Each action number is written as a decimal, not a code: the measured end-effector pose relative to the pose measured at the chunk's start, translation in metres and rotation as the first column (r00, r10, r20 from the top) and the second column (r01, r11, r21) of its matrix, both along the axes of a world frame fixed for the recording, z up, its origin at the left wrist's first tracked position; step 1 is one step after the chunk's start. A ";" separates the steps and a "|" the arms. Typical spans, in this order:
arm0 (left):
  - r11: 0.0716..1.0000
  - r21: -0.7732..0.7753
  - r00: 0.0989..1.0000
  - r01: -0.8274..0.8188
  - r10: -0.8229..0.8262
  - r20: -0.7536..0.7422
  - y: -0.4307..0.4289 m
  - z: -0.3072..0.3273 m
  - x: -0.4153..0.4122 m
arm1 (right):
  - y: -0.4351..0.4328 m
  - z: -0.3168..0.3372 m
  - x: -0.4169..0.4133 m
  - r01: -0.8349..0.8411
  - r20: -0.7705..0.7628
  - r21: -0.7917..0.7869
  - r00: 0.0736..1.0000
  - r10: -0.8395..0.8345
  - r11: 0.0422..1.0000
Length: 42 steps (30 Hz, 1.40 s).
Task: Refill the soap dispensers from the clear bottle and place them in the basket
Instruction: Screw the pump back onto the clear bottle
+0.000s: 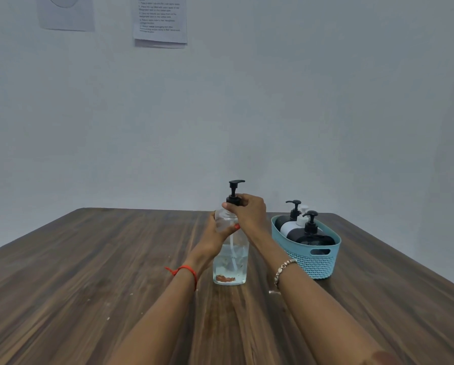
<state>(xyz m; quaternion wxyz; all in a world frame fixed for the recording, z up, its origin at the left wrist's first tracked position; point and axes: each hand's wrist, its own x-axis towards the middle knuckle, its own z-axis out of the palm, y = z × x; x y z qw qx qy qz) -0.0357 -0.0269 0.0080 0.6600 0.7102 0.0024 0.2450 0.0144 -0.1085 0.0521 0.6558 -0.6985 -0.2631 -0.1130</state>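
On the wooden table point(89, 259), left fingers point(229, 230) wrap the clear bottle point(231, 262) while right fingers point(229, 206) pinch its pump collar point(233, 200).

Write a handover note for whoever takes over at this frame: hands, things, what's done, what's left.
Hands: left hand grips the clear bottle at its shoulder; right hand grips the collar of its black pump.
Things: the bottle stands upright on the table, partly full. To its right, the basket holds three dispensers.
Done: all visible dispensers are in the basket; their fill levels cannot be seen.
Left: probably only settling the pump and letting go.
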 end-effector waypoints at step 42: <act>0.998 0.003 0.997 0.066 -0.065 -0.049 -0.001 -0.041 -0.015 | -0.031 -0.045 0.006 -0.209 -0.183 -0.164 0.967 0.178 0.964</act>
